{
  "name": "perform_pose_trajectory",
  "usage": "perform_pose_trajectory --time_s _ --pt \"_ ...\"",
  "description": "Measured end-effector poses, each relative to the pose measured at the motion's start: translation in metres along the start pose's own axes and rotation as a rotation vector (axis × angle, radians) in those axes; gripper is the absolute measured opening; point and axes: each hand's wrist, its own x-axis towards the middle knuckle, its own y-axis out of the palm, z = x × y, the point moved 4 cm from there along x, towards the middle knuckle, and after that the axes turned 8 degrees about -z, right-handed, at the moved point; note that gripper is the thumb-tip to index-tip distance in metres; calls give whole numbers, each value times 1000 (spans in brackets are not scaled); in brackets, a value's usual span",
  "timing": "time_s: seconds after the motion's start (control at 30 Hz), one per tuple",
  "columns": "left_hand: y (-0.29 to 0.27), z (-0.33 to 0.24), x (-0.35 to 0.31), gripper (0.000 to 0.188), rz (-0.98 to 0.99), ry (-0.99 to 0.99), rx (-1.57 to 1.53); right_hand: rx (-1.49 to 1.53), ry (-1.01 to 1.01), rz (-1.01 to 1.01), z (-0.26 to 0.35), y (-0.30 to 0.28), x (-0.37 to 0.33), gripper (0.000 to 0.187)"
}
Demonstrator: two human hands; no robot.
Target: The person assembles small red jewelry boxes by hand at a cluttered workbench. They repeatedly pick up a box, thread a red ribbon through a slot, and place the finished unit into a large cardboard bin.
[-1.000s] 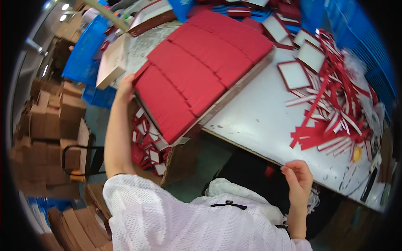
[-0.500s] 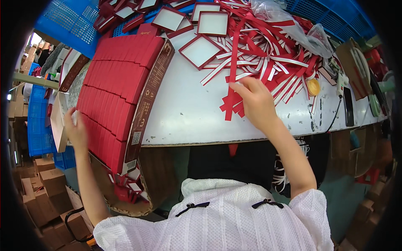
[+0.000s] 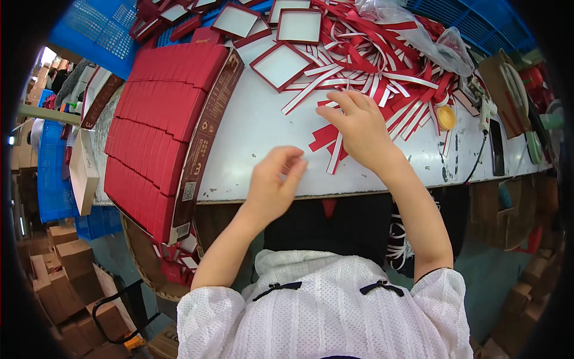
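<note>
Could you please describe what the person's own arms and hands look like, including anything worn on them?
Both forearms are bare from the elbows down. The left hand and right hand wear no gloves, and no rings or watch show. Short white sleeves of a dotted, textured top cover the upper arms, with two small black bows on its front.

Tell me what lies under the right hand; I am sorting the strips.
Red and white paper strips lie under the right hand on the white table. The palm covers whatever lies directly beneath it.
</note>
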Motion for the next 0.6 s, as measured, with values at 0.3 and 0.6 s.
perform_pose_trajectory --time_s 0.3,0.6 --pt "26 10 -33 10 143 -141 -146 -43 -28 174 -31 24 -15 17" --pt "48 3 -47 18 297 -220 -165 25 -29 257 -34 13 -12 18"
